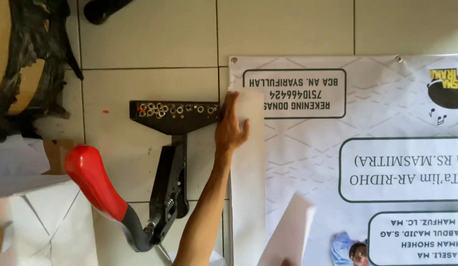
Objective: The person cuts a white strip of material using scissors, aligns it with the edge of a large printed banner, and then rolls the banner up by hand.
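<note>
My left hand [230, 125] reaches up from the bottom of the view and grips the folded left edge of a white printed banner [308, 157] near its top left corner. The fingers lie along the fold and the thumb rests on the white folded strip [248, 187]. Just left of the hand is a black eyelet press [172, 148] with a red handle [93, 180]. Its tray [175, 109] holds several metal eyelets and touches the banner's edge. My right hand is out of view.
The banner lies on a pale tiled floor [150, 39], with metal eyelets in its top corners. Another flap of the banner [290, 229] stands lifted at the bottom. White folded sheets [37, 212] lie at the lower left, and a dark ragged object [32, 64] at the upper left.
</note>
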